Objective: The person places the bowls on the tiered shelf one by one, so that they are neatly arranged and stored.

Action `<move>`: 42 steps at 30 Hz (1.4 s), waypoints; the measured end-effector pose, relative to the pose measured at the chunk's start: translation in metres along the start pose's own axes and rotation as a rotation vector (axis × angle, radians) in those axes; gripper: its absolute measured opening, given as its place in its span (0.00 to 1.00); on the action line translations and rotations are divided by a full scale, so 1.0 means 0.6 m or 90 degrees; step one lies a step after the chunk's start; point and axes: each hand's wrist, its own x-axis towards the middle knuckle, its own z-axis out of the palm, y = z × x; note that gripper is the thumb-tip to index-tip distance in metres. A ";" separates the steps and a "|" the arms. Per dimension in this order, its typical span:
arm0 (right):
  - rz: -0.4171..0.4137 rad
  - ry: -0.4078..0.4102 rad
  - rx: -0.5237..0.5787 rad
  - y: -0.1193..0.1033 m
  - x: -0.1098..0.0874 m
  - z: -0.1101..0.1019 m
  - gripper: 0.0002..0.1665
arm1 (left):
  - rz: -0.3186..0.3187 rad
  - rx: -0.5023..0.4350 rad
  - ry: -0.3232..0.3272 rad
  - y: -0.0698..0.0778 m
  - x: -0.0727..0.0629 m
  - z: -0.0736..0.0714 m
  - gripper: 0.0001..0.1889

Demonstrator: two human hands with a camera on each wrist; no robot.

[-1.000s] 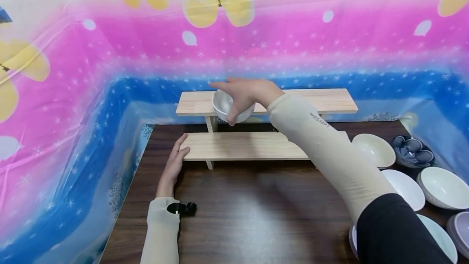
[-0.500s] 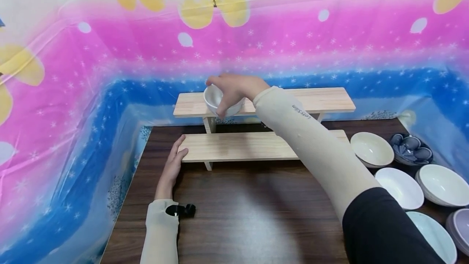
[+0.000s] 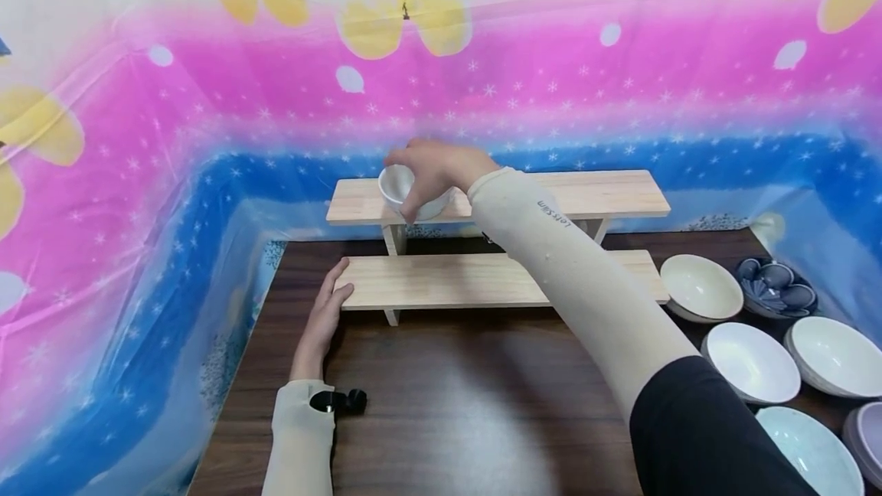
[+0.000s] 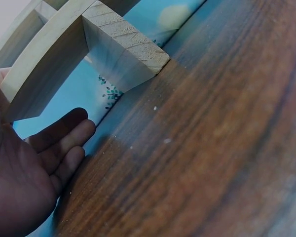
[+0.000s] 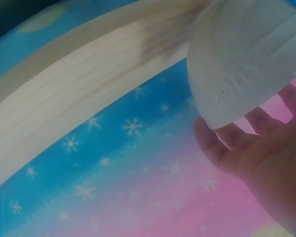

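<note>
My right hand (image 3: 437,171) grips a small white bowl (image 3: 396,184) by its rim, thumb on the near side and fingers across the far side. The bowl is near the left end of the raised back wooden shelf (image 3: 592,191) and overlaps it in the head view. In the right wrist view the white bowl (image 5: 244,64) shows its smooth outer wall, with fingertips against it. My left hand (image 3: 324,320) rests against the left end of the lower front shelf (image 3: 441,280). In the left wrist view several fingers (image 4: 64,143) extend loosely below the board.
On the right of the dark wooden table (image 3: 441,419) stand a cream bowl (image 3: 701,285), a white bowl (image 3: 751,358), stacked white bowls (image 3: 837,354), a pale blue bowl (image 3: 809,450), purple bowls (image 3: 867,431) and a dark bowl of small dishes (image 3: 777,285). A patterned cloth (image 3: 551,83) hangs behind.
My right hand has moved the white bowl left and slightly lower, toward the left end of the back shelf. The left hand stays at the front shelf's end.
</note>
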 end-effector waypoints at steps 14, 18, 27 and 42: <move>-0.010 0.031 0.058 0.011 0.008 0.008 0.60 | -0.002 -0.005 0.002 -0.004 0.001 -0.001 0.31; -0.019 0.046 0.075 0.015 0.012 0.013 0.60 | -0.001 -0.004 -0.002 -0.007 0.002 -0.002 0.32; -0.024 0.063 0.084 0.022 0.020 0.013 0.59 | 0.010 -0.015 -0.001 -0.010 0.009 0.000 0.31; -0.026 0.078 0.058 0.019 0.033 0.020 0.57 | -0.009 -0.008 0.000 -0.003 0.008 0.004 0.32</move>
